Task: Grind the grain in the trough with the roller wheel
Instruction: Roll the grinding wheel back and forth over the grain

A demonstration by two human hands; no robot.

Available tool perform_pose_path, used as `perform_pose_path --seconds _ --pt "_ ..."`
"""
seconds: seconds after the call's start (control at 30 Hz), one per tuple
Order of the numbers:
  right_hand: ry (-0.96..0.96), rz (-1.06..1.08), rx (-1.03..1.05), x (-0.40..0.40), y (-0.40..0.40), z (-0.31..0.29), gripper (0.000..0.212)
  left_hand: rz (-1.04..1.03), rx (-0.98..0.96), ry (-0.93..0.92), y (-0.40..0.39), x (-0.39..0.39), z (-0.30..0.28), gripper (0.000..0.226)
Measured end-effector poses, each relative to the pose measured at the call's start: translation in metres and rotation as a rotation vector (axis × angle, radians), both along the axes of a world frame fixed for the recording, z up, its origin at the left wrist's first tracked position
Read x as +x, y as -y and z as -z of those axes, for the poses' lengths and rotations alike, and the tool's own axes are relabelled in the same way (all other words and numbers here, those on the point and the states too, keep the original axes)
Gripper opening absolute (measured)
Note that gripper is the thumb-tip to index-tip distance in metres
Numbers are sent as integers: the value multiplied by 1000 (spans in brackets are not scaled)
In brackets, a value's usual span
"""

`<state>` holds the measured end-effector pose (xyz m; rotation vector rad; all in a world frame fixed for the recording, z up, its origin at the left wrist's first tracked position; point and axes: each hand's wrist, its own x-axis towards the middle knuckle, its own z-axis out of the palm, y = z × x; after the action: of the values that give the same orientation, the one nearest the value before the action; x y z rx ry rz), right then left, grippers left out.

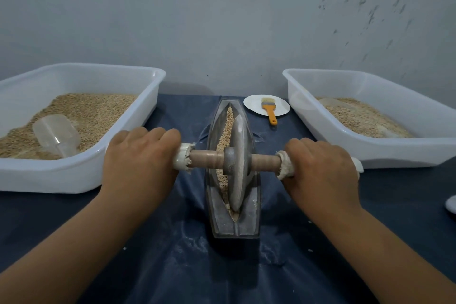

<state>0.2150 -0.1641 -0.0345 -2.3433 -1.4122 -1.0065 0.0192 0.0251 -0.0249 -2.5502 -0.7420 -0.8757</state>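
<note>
A grey metal boat-shaped trough lies lengthwise on the dark blue cloth in front of me. Tan grain fills its groove. The metal roller wheel stands upright in the groove, about at the trough's middle. A wooden axle runs through the wheel, with white wrapping at both ends. My left hand grips the left wrapped end. My right hand grips the right wrapped end.
A white tub of grain with a clear scoop sits at the left. A second white tub with grain sits at the right. Behind the trough, a white plate carries an orange-handled brush. A pale wall stands close behind.
</note>
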Motion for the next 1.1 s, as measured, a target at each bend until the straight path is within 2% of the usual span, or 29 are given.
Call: perform_pose_path --seconds 0.2,0.33,0.43,0.6,0.73,0.87,0.97,1.1 --pt "10 -17 -57 7 -5 -3 25 33 -27 -32 -13 6 7 30" --pt "-28 -7 -117 21 -20 -4 40 12 -11 -103 -28 20 7 32" --pt "-39 18 -130 35 -35 -1 42 9 -23 -106 -41 34 7 29" --pt "-42 59 -154 64 -62 3 34 -26 -81 -132 -63 60 3 16" --pt "-86 86 -130 86 -86 1 16 -72 -132 -170 -82 82 -4 16" --pt "-91 99 -130 110 -110 -8 13 -125 -188 -204 -98 105 -14 18" --pt "-76 102 -121 122 -124 -12 9 -153 -175 -192 -107 115 -17 17" --pt "-97 70 -115 126 -125 -9 8 -154 -66 -180 -113 118 -15 12"
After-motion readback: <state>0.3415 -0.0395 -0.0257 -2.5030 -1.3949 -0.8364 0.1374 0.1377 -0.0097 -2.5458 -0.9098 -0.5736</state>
